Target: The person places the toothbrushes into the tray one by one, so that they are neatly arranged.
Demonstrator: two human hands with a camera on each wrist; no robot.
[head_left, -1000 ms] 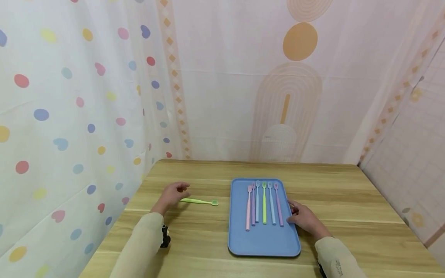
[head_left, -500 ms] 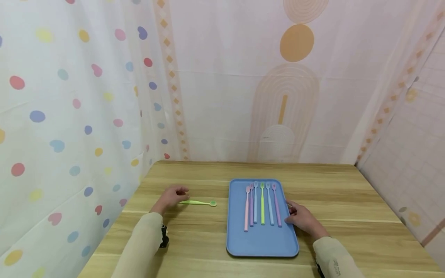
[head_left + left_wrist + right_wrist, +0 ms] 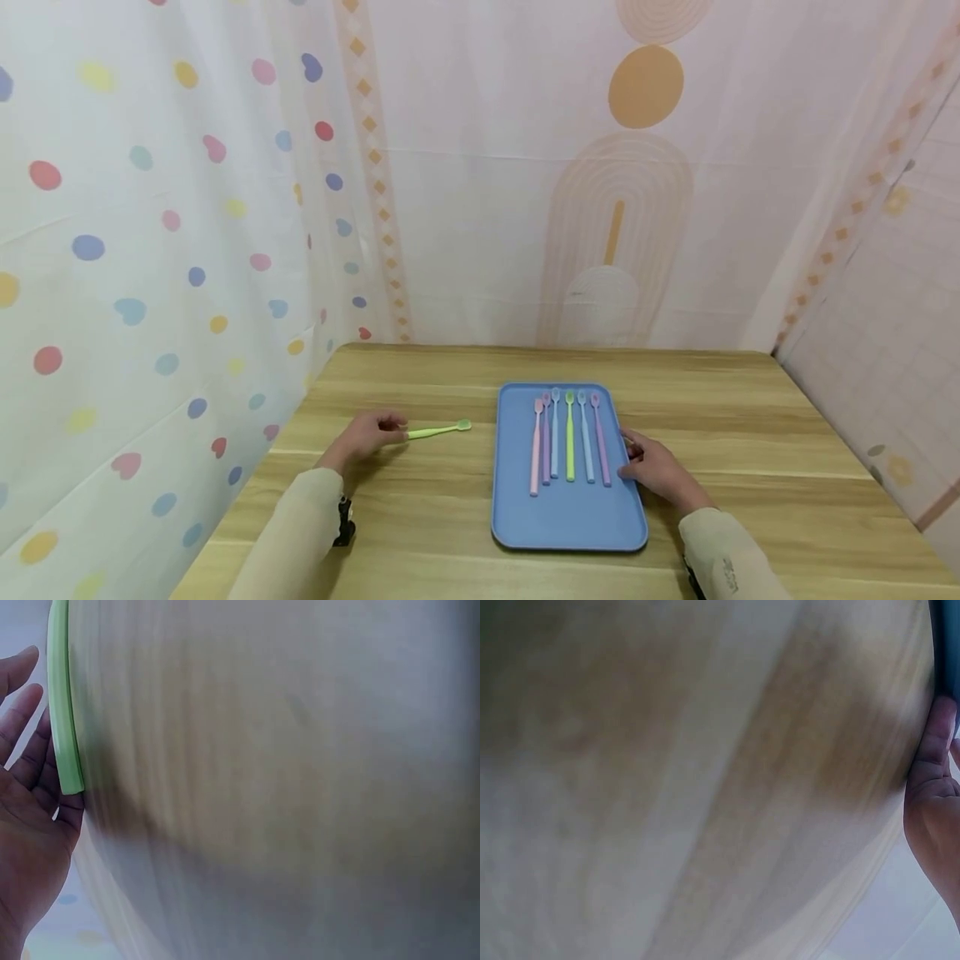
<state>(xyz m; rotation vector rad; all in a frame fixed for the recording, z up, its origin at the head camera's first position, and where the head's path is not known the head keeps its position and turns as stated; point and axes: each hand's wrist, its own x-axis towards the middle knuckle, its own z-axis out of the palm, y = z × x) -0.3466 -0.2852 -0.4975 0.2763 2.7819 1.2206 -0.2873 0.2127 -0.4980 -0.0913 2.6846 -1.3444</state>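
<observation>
A light green toothbrush [image 3: 442, 429] lies on the table left of the tray, its head pointing right. My left hand [image 3: 367, 436] covers its rear end in the head view. Seen from the left wrist, the handle [image 3: 64, 712] runs along the fingertips of my loosely spread left hand, and the thumb shows apart from it. A blue tray [image 3: 566, 523] carries several toothbrushes side by side, among them a pink toothbrush [image 3: 536, 454] and a green toothbrush [image 3: 570, 442]. My right hand [image 3: 663, 473] holds the tray's right rim, thumb over the edge.
The wooden table [image 3: 442, 517] reaches back to a patterned curtain [image 3: 480, 250]. A dotted curtain [image 3: 150, 333] hangs along the left side. Dark wrist straps [image 3: 345, 521] show at the sleeves.
The loose green toothbrush has turned, its head swinging toward the far side. My left hand has shifted slightly left and nearer. The right hand and tray have stayed put.
</observation>
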